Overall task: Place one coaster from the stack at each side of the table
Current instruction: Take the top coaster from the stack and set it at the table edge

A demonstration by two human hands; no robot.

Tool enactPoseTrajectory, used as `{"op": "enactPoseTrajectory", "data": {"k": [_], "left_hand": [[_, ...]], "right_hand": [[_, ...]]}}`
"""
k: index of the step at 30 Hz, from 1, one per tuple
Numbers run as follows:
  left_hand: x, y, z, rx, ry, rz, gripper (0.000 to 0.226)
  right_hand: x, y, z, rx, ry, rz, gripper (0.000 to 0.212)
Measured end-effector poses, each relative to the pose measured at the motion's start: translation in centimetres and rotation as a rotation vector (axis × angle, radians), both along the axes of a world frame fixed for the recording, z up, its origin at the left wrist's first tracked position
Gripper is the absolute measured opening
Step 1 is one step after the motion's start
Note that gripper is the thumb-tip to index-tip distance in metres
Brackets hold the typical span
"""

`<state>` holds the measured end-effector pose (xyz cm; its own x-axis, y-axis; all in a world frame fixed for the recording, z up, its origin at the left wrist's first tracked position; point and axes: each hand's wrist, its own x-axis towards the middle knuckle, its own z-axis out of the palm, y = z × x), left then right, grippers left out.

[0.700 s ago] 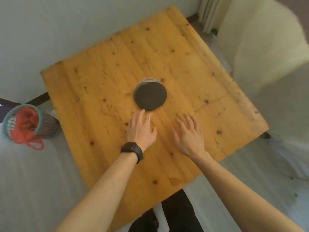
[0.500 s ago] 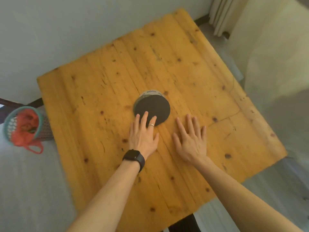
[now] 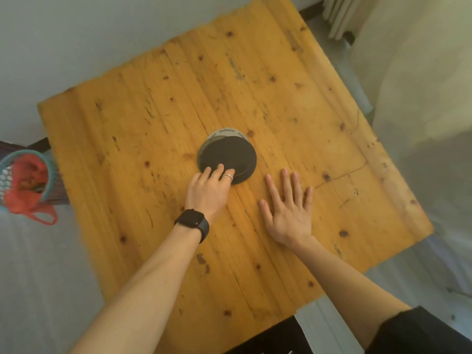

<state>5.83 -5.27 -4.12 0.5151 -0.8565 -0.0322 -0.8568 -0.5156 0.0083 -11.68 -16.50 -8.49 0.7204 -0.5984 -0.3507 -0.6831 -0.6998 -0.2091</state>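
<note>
- The left hand (image 3: 208,191) reaches over the near edge of the coaster stack (image 3: 227,158), its fingers (image 3: 219,169) curled down onto the dark top coaster; whether they have actually pinched a coaster cannot be told from this angle.
- A ring (image 3: 228,176) sits on one of those fingers, right at the stack's near rim, and a black watch (image 3: 193,222) wraps the left wrist.
- The right hand (image 3: 288,210) lies flat and spread on the table (image 3: 153,123), palm down, holding nothing, just to the right of the stack and not touching it.
- The stack stands near the middle of the wooden table, directly ahead of the left hand's fingertips; the top coaster is round and dark, and a paler rim with printed lettering shows along the stack's far edge.
- The coasters look slightly offset, the dark top disc sitting a little nearer the person than the pale edge below it.
- Off the table's left side, on the floor, stands a basket (image 3: 10,159) with a teal rim holding something red (image 3: 25,180).
</note>
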Motion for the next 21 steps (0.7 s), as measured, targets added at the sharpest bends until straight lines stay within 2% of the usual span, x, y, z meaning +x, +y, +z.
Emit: {"op": "enactPoseTrajectory", "data": {"k": [3,7,9,11,13,15,18,21], "left_hand": [[0.3,-0.4,3.4,-0.222,0.089,0.155,0.026],[-2.1,0.6,8.3,-0.42,0.48,0.41,0.032],[-3.8,1.8,9.7,-0.496,0.687,0.47,0.028],[-5.6,3.3,10.3,-0.585,0.934,0.538,0.02],[-7.4,5.0,9.8,-0.602,1.134,0.625,0.014],[-9.2,6.8,9.0,-0.573,1.257,0.71,0.013],[-11.9,9.4,7.2,-0.49,1.38,0.803,0.021],[-14.3,11.5,5.7,-0.44,1.418,0.83,0.012]], "right_hand": [[-0.1,-0.2,0.8,0.064,0.032,0.011,0.066],[0.5,0.0,3.4,0.144,-0.031,-0.064,0.067],[0.2,1.1,5.6,0.308,-0.168,-0.247,0.064],[-1.1,2.8,7.6,0.632,-0.339,-0.532,0.059],[-3.0,4.6,9.4,0.979,-0.481,-0.809,0.05],[-5.2,6.3,10.3,1.16,-0.572,-0.977,0.04],[-8.2,8.1,10.4,1.144,-0.583,-0.973,0.034],[-10.7,8.8,9.8,1.132,-0.52,-0.929,0.036]]}}
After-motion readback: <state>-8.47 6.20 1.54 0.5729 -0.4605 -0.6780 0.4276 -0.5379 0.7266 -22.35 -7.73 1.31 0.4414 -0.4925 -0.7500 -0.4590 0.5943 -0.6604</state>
